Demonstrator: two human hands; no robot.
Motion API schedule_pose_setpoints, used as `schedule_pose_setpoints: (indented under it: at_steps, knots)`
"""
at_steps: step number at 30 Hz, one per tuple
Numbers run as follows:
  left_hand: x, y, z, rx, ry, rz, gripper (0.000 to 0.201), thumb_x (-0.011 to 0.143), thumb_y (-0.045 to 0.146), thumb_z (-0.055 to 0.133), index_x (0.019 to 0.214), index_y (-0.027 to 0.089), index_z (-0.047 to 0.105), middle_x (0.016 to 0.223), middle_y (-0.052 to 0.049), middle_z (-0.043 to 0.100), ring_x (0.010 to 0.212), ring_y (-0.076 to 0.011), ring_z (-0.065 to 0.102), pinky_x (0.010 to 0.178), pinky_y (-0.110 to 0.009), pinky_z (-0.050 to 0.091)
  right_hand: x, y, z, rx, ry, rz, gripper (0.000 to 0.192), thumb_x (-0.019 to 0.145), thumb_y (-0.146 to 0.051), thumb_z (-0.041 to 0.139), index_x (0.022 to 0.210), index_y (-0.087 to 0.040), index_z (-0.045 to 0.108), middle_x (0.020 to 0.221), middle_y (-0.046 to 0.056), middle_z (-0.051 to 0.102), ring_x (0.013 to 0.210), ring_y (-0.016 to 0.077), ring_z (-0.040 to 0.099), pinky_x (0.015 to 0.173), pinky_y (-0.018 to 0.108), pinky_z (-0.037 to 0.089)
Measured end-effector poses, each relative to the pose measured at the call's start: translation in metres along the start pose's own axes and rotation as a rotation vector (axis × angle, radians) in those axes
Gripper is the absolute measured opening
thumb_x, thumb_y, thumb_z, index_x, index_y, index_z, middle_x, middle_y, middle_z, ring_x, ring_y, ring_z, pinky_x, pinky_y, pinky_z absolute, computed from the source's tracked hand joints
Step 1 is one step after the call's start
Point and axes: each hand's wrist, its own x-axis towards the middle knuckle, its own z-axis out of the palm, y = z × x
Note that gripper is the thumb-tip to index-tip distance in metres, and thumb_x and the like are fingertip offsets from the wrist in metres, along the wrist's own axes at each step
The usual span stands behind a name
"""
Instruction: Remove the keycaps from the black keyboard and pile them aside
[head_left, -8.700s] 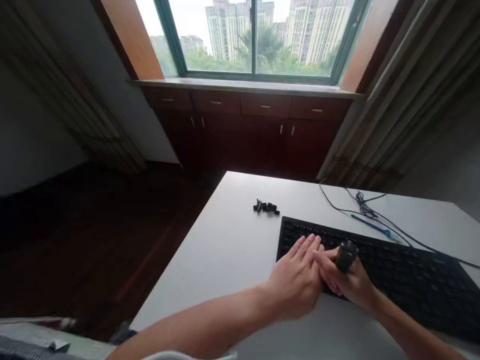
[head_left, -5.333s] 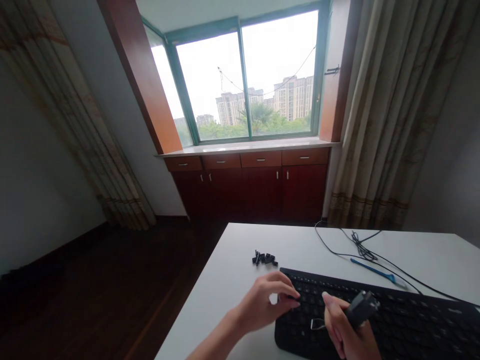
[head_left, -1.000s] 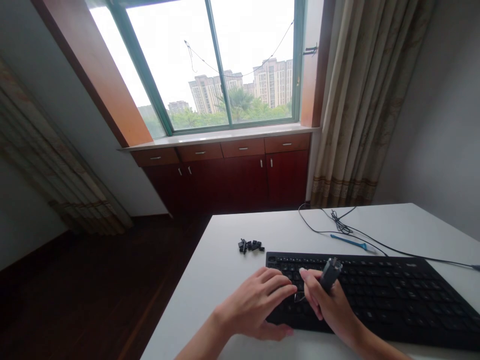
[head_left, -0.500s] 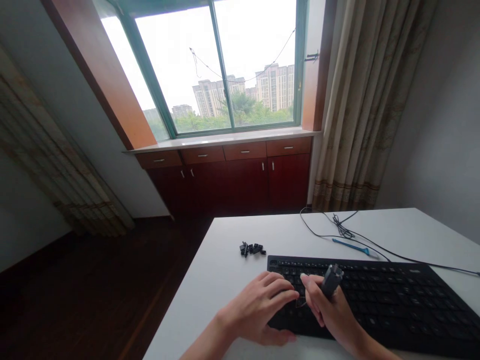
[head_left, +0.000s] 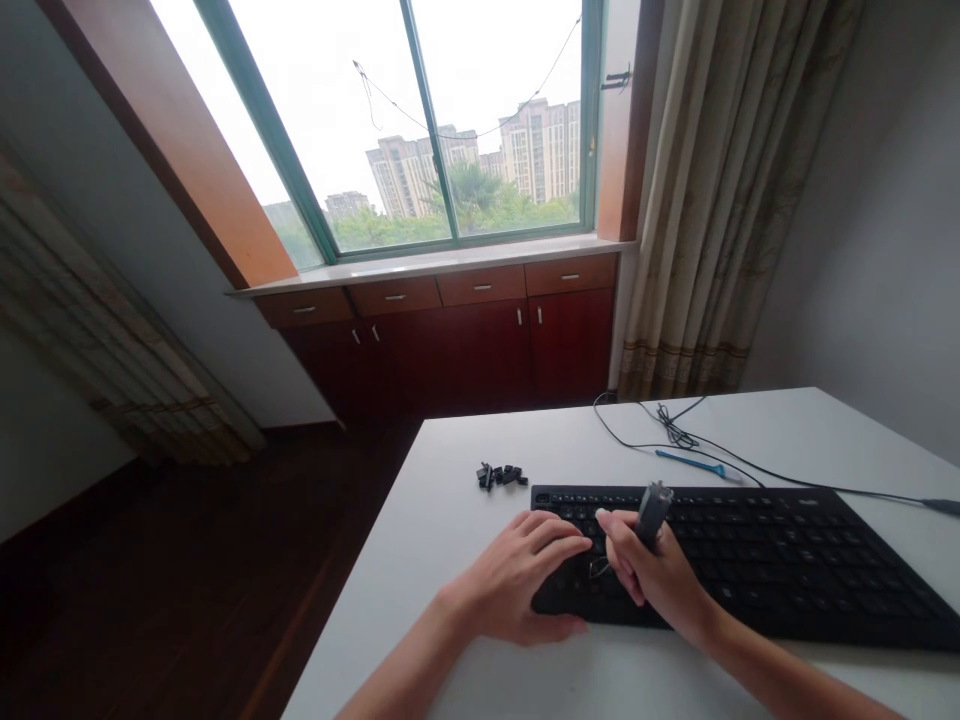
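A home office or study in an upper-floor flat. A white rectangular counter point(head_left: 480, 520) carries a black full-size computer keyboard point(head_left: 757, 560) and thin black cables point(head_left: 675, 435). Behind it, a wide green-framed window point(head_left: 420, 130) shows apartment towers, above dark red wooden cabinets point(head_left: 465, 340), beige floor-length curtains point(head_left: 720, 200) and dark wooden flooring point(head_left: 187, 590).

Matt black plastic keyboard point(head_left: 750, 560) and loose black plastic keycaps point(head_left: 501, 474) on a smooth, matt white table point(head_left: 450, 520); glossy dark-red wooden cabinets point(head_left: 465, 340); beige cloth curtain point(head_left: 720, 200); rubbery black cable point(head_left: 750, 470).
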Motion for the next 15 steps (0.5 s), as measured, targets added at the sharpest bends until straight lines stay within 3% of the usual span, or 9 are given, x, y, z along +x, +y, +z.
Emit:
schedule_pose_setpoints:
  at_steps: [5,11,15]
  knots:
    - [0.0045,0.0054,0.0051,-0.097,0.077,-0.116,0.077,0.084,0.046,0.071,0.147,0.022,0.033,0.141,-0.014,0.051,0.127,-0.0298,0.049,0.111,-0.049,0.040,0.0011,-0.0049,-0.0038,-0.023,-0.067,0.014,0.058,0.094,-0.058,0.052,0.051,-0.021,0.042,0.039,-0.006,0.040,0.029,0.0053,0.032,0.031,0.019,0.021]
    - [0.0066,0.0072,0.0059,-0.130,0.052,-0.052,0.075,0.080,0.029,0.070,0.147,0.020,0.036,0.141,-0.014,0.051,0.130,-0.0298,0.047,0.114,-0.048,0.039,0.0003,-0.0022,-0.0024,-0.096,-0.168,-0.032,0.055,0.098,-0.052,0.050,0.054,-0.019,0.045,0.042,-0.005,0.043,0.032,0.0057,0.038,0.033,0.019,0.024]
    - [0.0049,0.0035,0.0021,-0.137,0.037,-0.027,0.063,0.084,0.026,0.067,0.142,0.020,0.044,0.137,-0.014,0.054,0.129,-0.0287,0.049,0.113,-0.047,0.042,-0.0007,-0.0025,-0.0025,-0.087,-0.218,-0.031,0.053,0.099,-0.049,0.050,0.055,-0.018,0.046,0.043,-0.005,0.045,0.032,0.0056,0.040,0.033,0.018,0.023]
